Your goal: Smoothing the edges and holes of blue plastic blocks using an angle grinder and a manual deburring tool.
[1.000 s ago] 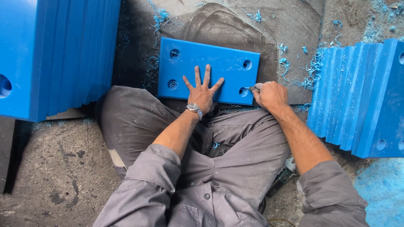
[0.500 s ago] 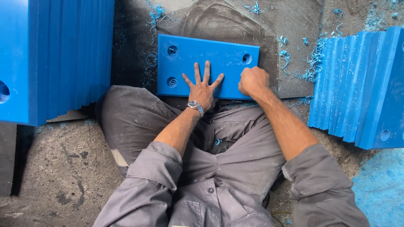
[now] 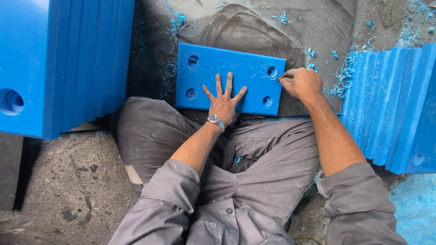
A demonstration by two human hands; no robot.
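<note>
A blue plastic plate (image 3: 236,68) with four round holes lies flat on the floor in front of my crossed legs. My left hand (image 3: 223,99), with a watch at the wrist, presses flat on the plate's near edge, fingers spread. My right hand (image 3: 302,84) is closed around a small tool (image 3: 282,78) whose tip sits at the plate's right edge, beside the upper right hole (image 3: 271,71). Most of the tool is hidden in the fist.
A tall stack of blue plates (image 3: 63,63) stands on edge at the left. Another row of blue plates (image 3: 393,109) leans at the right. Blue plastic shavings (image 3: 343,86) lie scattered over the dusty concrete floor (image 3: 68,190).
My right hand has travelled up along the plate's right edge from the lower right corner to the upper right hole. My left hand has stayed flat on the plate.
</note>
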